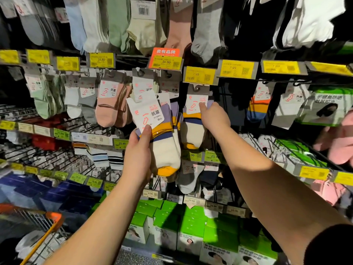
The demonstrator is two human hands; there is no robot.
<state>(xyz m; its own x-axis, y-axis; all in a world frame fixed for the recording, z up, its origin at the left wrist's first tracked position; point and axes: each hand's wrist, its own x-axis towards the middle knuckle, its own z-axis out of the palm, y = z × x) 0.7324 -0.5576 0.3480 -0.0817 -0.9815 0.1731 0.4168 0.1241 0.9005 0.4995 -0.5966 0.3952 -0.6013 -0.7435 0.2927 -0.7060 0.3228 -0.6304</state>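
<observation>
Fingers wrapped behind it and thumb (pixel 146 131) pressed on the front, the left hand (pixel 137 159) grips a striped sock pack (pixel 166 150) in the head camera's view. The pack is cream with purple, yellow and blue bands and a yellow toe. It is held off the rack and tilted, in front of the middle row of a shop's sock display. Its white card (pixel 144 111) leans left and overlaps the packs hanging behind it. Just beside it on the right, the right hand (pixel 214 117) pinches a hanging sock pack (pixel 192 131) in the same colours. That thumb lies on the pack's white label (pixel 194 104), and the other fingers are tucked behind the pack, out of sight. The pack's grey header sits at a hook (pixel 196 87) directly under a yellow price tag (pixel 199 75). An orange sign (pixel 165 52) tops the neighbouring tag to the upper left, and pink socks (pixel 108 111) hang further left on the same row. Green boxes (pixel 191 215) are stacked below the two bare forearms. A shopping cart (pixel 55 217) with an orange handle stands at lower left. A dark sleeve (pixel 328 245) shows at the right arm's lower edge.
</observation>
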